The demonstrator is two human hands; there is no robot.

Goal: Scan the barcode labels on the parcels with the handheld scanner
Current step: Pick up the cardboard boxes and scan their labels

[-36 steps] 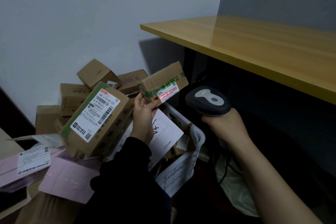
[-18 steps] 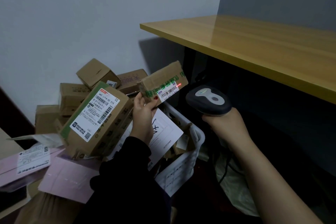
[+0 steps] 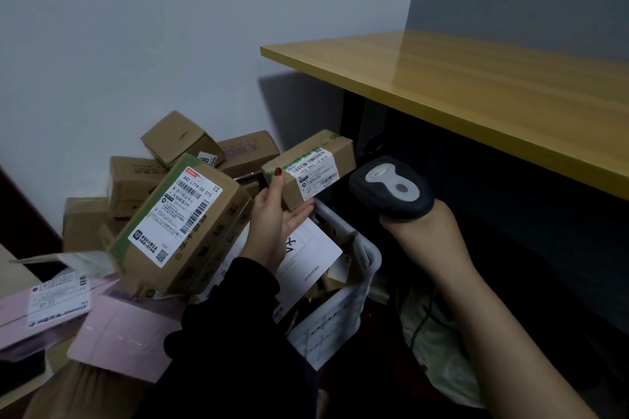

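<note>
Brown cardboard makes up the small parcel (image 3: 308,169), which the left hand (image 3: 275,218) holds up in the air, above the white basket (image 3: 340,316). The grip here is loose: the thumb presses one end and the open palm and fingers cup it from below. The white barcode label (image 3: 315,168) wraps over the top and front, and it faces the scanner (image 3: 391,187). The right hand (image 3: 422,231) has its grip closed around the scanner's handle, just beside the parcel. No red light shows on the label.

The parcel looks light, since one hand lifts it. Cardboard is stiff and a bit smooth, so it could slip from a loose hold. Holding it by the ends is best, so fingers do not cover the bars.

The basket has slotted sides. Inside it are a white sheet of paper (image 3: 306,258) and some brown card bits. More boxes (image 3: 177,214) lie in a pile to the left, and the nearest shows a big label.
</note>
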